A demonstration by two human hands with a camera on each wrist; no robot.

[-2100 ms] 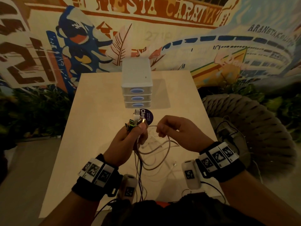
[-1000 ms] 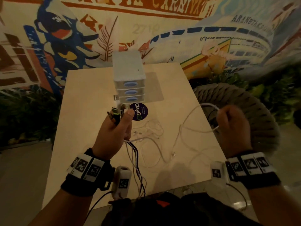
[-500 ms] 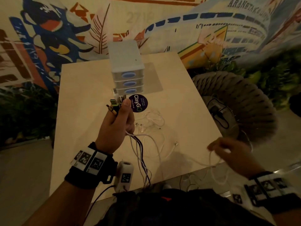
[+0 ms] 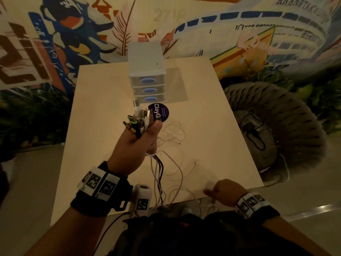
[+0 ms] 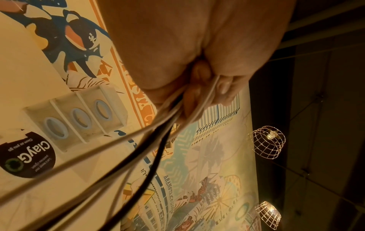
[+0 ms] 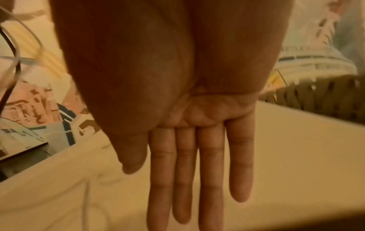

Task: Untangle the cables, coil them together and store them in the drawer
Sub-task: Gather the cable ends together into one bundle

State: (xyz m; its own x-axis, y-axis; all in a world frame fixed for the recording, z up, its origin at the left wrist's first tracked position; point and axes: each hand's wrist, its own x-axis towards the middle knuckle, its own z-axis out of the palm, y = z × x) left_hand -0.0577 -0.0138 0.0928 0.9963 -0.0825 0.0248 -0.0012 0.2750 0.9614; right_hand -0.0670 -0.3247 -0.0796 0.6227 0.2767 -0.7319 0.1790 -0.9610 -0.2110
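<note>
My left hand (image 4: 137, 143) is raised above the table and grips a bundle of cables (image 4: 138, 121), their plug ends sticking up past my thumb. In the left wrist view the black and white cables (image 5: 158, 140) run out from under my curled fingers (image 5: 223, 87). The strands hang down to the table's near edge (image 4: 158, 182). Loose white cables (image 4: 173, 133) lie on the table in front of that hand. My right hand (image 4: 221, 191) is low at the near right table edge; the right wrist view shows its fingers (image 6: 197, 171) straight and holding nothing. The small white drawer unit (image 4: 147, 74) stands with all three drawers closed.
A round purple sticker (image 4: 158, 112) lies on the light wooden table (image 4: 212, 117) just before the drawers. A large woven round seat (image 4: 276, 126) stands right of the table. A painted mural wall (image 4: 239, 24) rises behind it.
My right hand let go of the white cable it had pulled out to the right, dropped to the near table edge and opened flat. My left hand kept its hold on the bundle.
</note>
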